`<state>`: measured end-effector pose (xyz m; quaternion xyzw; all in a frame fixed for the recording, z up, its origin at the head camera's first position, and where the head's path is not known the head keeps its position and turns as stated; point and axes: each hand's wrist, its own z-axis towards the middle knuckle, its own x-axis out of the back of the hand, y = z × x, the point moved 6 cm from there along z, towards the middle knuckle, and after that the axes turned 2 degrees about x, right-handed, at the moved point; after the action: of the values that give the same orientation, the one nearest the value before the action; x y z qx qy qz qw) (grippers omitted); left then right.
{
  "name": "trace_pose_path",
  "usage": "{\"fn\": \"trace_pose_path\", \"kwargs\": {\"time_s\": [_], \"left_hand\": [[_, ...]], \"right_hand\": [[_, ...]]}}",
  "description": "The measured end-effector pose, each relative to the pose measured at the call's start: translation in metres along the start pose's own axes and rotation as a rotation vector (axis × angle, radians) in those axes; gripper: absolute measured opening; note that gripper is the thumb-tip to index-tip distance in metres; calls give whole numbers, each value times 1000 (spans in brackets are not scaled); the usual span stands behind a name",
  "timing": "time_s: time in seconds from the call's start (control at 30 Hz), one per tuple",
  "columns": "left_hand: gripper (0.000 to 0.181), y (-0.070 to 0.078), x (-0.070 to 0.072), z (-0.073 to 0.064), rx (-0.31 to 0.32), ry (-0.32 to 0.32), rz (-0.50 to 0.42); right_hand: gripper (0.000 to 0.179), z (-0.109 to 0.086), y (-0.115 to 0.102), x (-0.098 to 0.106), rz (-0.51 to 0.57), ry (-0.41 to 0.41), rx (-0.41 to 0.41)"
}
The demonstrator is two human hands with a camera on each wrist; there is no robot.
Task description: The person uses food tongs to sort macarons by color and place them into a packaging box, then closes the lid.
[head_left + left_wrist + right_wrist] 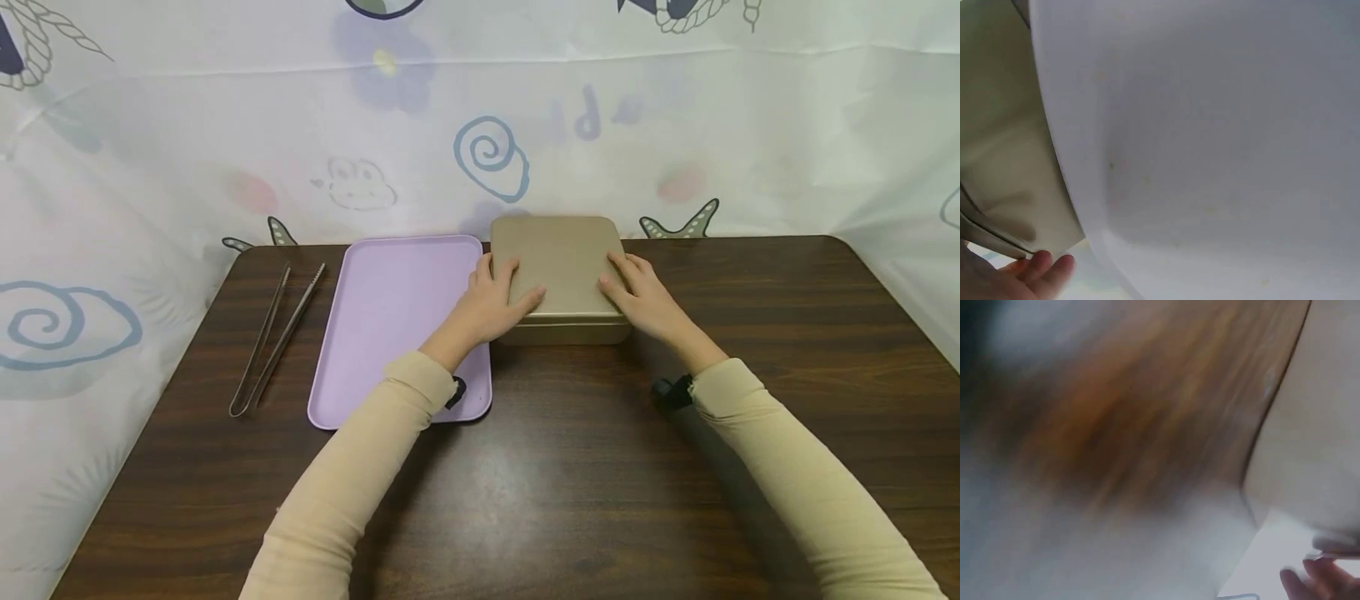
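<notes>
A gold-coloured rectangular box (pixel 566 335) stands on the table with its lid (pixel 558 262) on top. My left hand (pixel 489 307) holds the lid at the left side, thumb on the top face and fingers by the edge. From the right, my right hand (pixel 643 298) grips the opposite side of the lid in the same manner. In the left wrist view, fingertips (pixel 1054 275) touch the lid near the seam. The right wrist view is partly blurred; fingers (pixel 1322 581) show by the lid's edge. Whatever the box contains is hidden.
A lilac tray (pixel 375 333) lies left of the box, under my left forearm. Metal tongs (pixel 279 350) rest farther left on the dark wooden table (pixel 540 500). A printed white cloth (pixel 300 117) hangs behind the table.
</notes>
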<state>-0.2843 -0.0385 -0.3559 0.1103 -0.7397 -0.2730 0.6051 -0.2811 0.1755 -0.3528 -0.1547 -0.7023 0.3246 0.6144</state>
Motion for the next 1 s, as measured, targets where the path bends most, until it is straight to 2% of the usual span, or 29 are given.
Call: {"fn": "trace_pose_path", "kwargs": {"time_s": [0.1,0.17,0.37,0.47,0.73,1.0], "left_hand": [[68,1,3,3,4,17,49],[66,3,4,5,9,19,90],[69,6,2,8,48,-45,229],[70,7,3,8,54,-46,273],[70,2,-2,8,52,-20,264],[70,2,4,10,41,-7,312]], "right_hand": [[62,4,-3,2,-23,51,-19],[62,8,-3,2,-55,55,-27],[69,15,-3,-1,-203,-21,-12],[69,17,-6,-1,-256,-47,-14],[69,16,-7,-4,-335,-75,-26],[71,16,-8,-2,-363,-76,-27]]}}
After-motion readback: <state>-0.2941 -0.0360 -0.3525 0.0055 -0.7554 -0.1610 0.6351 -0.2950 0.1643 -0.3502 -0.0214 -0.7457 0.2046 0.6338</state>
